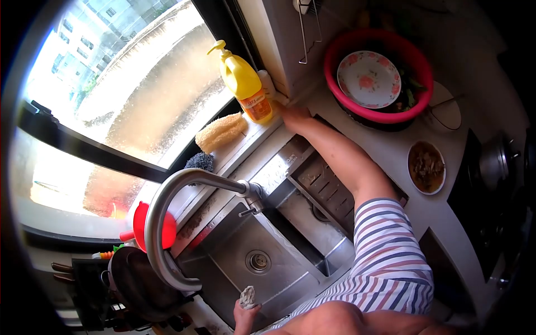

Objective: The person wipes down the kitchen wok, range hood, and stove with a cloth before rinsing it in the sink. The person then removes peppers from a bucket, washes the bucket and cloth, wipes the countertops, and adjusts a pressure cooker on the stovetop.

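My left hand, low over the near edge of the sink, is closed around a crumpled greyish-white cloth. My right arm stretches across the counter to the windowsill. There my right hand is beside the base of a yellow pump bottle with an orange label. A whitish bottle stands partly hidden behind the yellow one. The fingertips of my right hand are blurred against the bottles, so their grip cannot be made out.
A curved faucet arches over the double sink, with a slotted metal tray across the right basin. A loofah and dark scrubber lie on the sill. At right are a pink basin with a floral plate, and a bowl of food.
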Demonstrator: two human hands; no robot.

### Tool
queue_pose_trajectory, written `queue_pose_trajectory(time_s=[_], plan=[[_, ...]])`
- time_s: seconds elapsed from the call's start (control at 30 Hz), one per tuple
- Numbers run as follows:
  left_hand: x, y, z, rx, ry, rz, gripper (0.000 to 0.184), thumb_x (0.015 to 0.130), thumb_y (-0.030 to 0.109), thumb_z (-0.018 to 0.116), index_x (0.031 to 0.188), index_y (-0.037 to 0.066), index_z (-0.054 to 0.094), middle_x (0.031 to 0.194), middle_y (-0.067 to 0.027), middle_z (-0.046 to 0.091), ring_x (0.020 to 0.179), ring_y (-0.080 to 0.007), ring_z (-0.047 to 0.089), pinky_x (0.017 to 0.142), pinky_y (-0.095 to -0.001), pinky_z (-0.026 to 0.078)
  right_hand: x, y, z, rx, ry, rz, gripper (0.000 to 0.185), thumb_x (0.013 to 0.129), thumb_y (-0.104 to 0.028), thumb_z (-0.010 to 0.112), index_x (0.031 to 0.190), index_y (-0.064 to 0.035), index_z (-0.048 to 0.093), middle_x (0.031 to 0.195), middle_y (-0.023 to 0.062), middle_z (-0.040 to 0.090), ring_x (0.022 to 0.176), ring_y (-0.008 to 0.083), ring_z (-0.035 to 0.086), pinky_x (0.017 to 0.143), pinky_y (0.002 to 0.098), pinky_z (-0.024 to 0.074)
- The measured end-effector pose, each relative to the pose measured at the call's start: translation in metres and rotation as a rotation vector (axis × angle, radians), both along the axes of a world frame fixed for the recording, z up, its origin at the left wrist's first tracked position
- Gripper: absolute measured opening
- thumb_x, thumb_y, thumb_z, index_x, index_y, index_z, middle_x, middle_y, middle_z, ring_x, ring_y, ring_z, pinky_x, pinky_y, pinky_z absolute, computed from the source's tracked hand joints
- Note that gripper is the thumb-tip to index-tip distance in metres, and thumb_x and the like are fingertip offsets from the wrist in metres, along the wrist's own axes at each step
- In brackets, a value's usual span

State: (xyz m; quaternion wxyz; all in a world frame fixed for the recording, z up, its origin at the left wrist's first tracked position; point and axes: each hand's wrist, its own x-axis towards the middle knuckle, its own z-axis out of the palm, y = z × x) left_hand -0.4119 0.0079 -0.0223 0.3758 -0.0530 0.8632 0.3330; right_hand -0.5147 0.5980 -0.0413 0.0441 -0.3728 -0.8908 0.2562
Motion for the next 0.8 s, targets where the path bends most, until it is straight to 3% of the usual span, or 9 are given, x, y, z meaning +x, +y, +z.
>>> queue_pose_trajectory(time_s=[0.07, 0.13, 0.27, 0.33, 0.37, 0.43, 0.57, 0.63, 0.8], plan=[[-0.001, -0.009, -0.009, -0.016, 0.029, -0.061, 0.045, 0.057, 0.010, 0.078, 0.091, 0.002, 0.049, 0.069, -0.0031, 0.055, 0.049, -0.0095, 0.049, 0.044, -0.0248, 0.043, -0.006, 0.001, 0.014, -0.010, 0.052, -0.011, 0.059, 0.090, -0.050, 0.023, 0.124, -0.0057, 0.044, 0.114, 0.0205, 0.054, 0.102, 0.0341, 0.054, 0.089, 0.0389, 0.0394], [-0.002, -0.006, -0.005, 0.003, 0.054, -0.044, 0.045, 0.057, 0.009, 0.078, 0.091, 0.002, 0.049, 0.069, -0.0031, 0.056, 0.050, -0.0094, 0.049, 0.044, -0.0248, 0.043, -0.011, 0.004, 0.037, 0.100, -0.102, -0.051, 0.038, 0.093, -0.029, 0.028, 0.119, -0.0142, 0.050, 0.113, 0.0152, 0.057, 0.100, 0.0302, 0.057, 0.080, 0.0407, 0.0467], [-0.001, -0.002, 0.000, -0.001, 0.030, -0.002, 0.046, 0.057, 0.009, 0.078, 0.092, 0.001, 0.049, 0.070, -0.0034, 0.056, 0.050, -0.0095, 0.050, 0.045, -0.0246, 0.043, -0.026, 0.030, 0.007, 0.199, -0.223, 0.044, 0.034, 0.090, -0.030, 0.035, 0.116, -0.0151, 0.052, 0.114, 0.0130, 0.057, 0.103, 0.0280, 0.056, 0.083, 0.0411, 0.0458], [-0.002, -0.003, -0.006, -0.008, 0.020, -0.004, 0.046, 0.056, 0.010, 0.078, 0.092, 0.002, 0.049, 0.070, -0.0035, 0.057, 0.050, -0.0092, 0.050, 0.044, -0.0245, 0.043, -0.029, 0.032, -0.016, 0.014, 0.333, -0.346, 0.032, 0.087, -0.028, 0.041, 0.112, -0.0143, 0.055, 0.113, 0.0132, 0.057, 0.103, 0.0269, 0.056, 0.081, 0.0413, 0.0467], [-0.002, -0.005, -0.008, -0.028, 0.005, -0.004, 0.046, 0.056, 0.010, 0.078, 0.091, 0.002, 0.049, 0.071, -0.0036, 0.057, 0.050, -0.0090, 0.050, 0.044, -0.0243, 0.043, -0.019, 0.024, -0.001, 0.011, 0.333, -0.347, 0.032, 0.087, -0.028, 0.041, 0.112, -0.0143, 0.055, 0.113, 0.0132, 0.057, 0.103, 0.0269, 0.056, 0.081, 0.0413, 0.0467], [-0.002, -0.005, -0.007, -0.039, 0.007, -0.011, 0.046, 0.056, 0.010, 0.078, 0.092, 0.002, 0.050, 0.072, -0.0037, 0.057, 0.052, -0.0093, 0.050, 0.046, -0.0245, 0.043, 0.011, -0.001, 0.051, 0.106, 0.096, -0.043, 0.035, 0.088, -0.028, 0.040, 0.114, -0.0094, 0.054, 0.114, 0.0136, 0.056, 0.103, 0.0268, 0.056, 0.083, 0.0389, 0.0462], [0.001, -0.004, -0.008, -0.048, 0.009, -0.017, 0.047, 0.056, 0.012, 0.078, 0.092, 0.001, 0.051, 0.076, -0.0043, 0.058, 0.060, -0.0105, 0.052, 0.054, -0.0255, 0.044, -0.034, 0.033, 0.011, -0.221, 0.101, -0.251, 0.034, 0.088, -0.024, 0.038, 0.114, -0.0073, 0.052, 0.114, 0.0137, 0.056, 0.101, 0.0282, 0.056, 0.083, 0.0379, 0.0457], [0.000, -0.006, -0.005, -0.058, 0.018, -0.025, 0.047, 0.055, 0.012, 0.078, 0.092, 0.001, 0.051, 0.078, -0.0047, 0.059, 0.064, -0.0112, 0.053, 0.058, -0.0259, 0.045, -0.047, 0.047, -0.012, 0.125, -0.188, 0.228, 0.032, 0.086, -0.019, 0.041, 0.115, -0.0100, 0.051, 0.113, 0.0133, 0.056, 0.100, 0.0295, 0.056, 0.083, 0.0391, 0.0453], [0.002, -0.016, -0.005, -0.068, 0.019, -0.024, 0.048, 0.054, 0.014, 0.078, 0.093, 0.001, 0.053, 0.083, -0.0055, 0.060, 0.074, -0.0127, 0.056, 0.068, -0.0271, 0.046, -0.010, 0.040, -0.011, 0.119, 0.038, 0.217, 0.035, 0.088, -0.020, 0.038, 0.121, -0.0134, 0.047, 0.112, 0.0140, 0.056, 0.102, 0.0300, 0.055, 0.084, 0.0393, 0.0439]])
